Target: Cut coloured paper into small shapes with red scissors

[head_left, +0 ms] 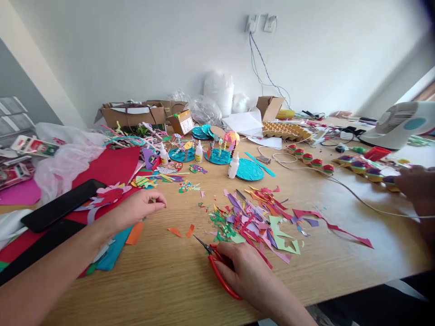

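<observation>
My right hand (241, 269) grips red-handled scissors (220, 276) by the front of the table, their narrow blades pointing up and to the left. Two small orange paper scraps (190, 231) lie just beyond the blade tips. Over the left part of the table is my left hand (144, 209), fingers curved and thumb slightly apart, with nothing visible in it. Under its wrist lies a larger orange paper piece (135, 233). To the right of the scissors spreads a pile of coloured paper scraps (251, 219).
Glue bottles (233, 166) and blue discs (249, 170) stand behind the scraps. At left are red sheets (108, 165), a black phone-like slab (64, 206) and a plastic bag (54, 154). A white cable (343, 183) crosses toward another person's hand (416, 183) beside painted egg-carton strips (362, 167).
</observation>
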